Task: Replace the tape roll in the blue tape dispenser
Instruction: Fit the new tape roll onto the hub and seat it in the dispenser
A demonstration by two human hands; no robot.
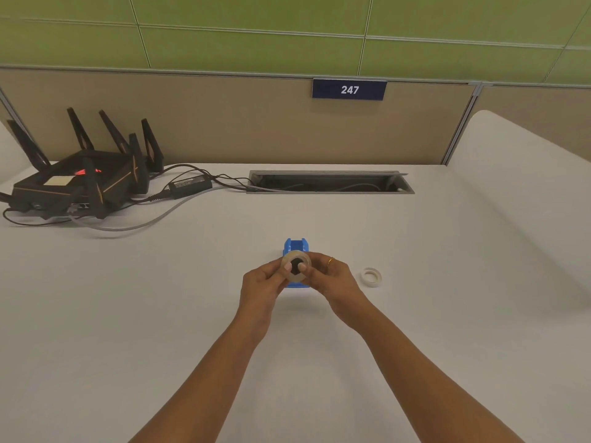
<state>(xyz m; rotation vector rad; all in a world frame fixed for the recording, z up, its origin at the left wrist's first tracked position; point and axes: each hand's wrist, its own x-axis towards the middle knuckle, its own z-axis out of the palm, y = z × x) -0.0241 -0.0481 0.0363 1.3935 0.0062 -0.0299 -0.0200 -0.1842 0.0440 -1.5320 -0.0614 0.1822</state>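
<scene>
A pale bench (128, 314) fills most of the view, backed by a tan partition (224, 123) that carries a dark sign (349, 89) reading 247. At the far left of the bench sits a black router (80, 183) with upright antennas. Its cables run past a black power brick (190, 183) into a long open cable slot (329, 182) set in the bench top.

Both forearms reach in from the near edge and meet at the middle of the bench. The left hand (260, 284) and the right hand (332, 279) each pinch one side of a tape roll (297, 254) with curled fingers and thumb. The roll has a black hub (295, 263) in its middle and is held flat-face toward the camera.

The blue tape dispenser (295, 246) stands on the bench right behind and under the held roll, partly hidden by it. A second, white tape roll (378, 278) lies flat on the bench just to the right of the right hand, apart from it. The right hand wears a gold ring (331, 262).
</scene>
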